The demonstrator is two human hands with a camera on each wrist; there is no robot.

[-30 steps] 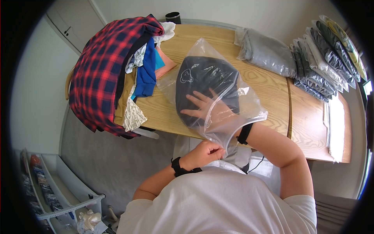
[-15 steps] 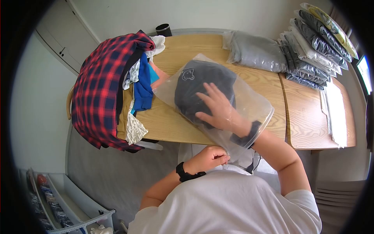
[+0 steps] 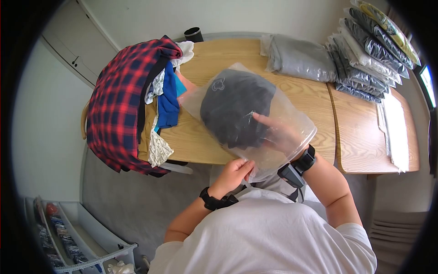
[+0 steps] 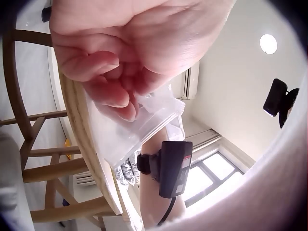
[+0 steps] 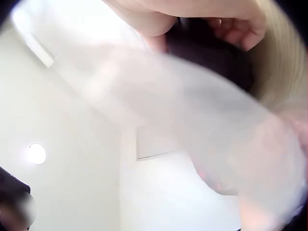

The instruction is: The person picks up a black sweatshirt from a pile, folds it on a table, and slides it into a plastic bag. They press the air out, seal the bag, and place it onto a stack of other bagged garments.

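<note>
A clear plastic bag (image 3: 292, 112) lies on the wooden table with a folded dark garment (image 3: 232, 102) inside, a pale bear outline printed near one corner. My right hand (image 3: 284, 133) is inside the bag's mouth, at the garment's near right edge. One digit stretches over the cloth while the others are hidden in the head view; curled fingers (image 5: 240, 33) show against the dark cloth in the right wrist view. My left hand (image 3: 236, 173) pinches the bag's rim at the table's front edge. In the left wrist view its fingers (image 4: 115, 91) curl over the plastic.
Left of the bag, a red plaid shirt (image 3: 116, 100) covers a heap of clothes, a blue garment (image 3: 168, 100) hanging out. A bagged grey garment (image 3: 301, 59) and a stack of bagged clothes (image 3: 365, 59) stand at the back right. White sheets (image 3: 393, 134) lie at the right edge.
My right hand has turned from lying spread over the garment to its near right edge, the wrist device now showing. My left hand has shifted slightly left and up with the bag's rim.
</note>
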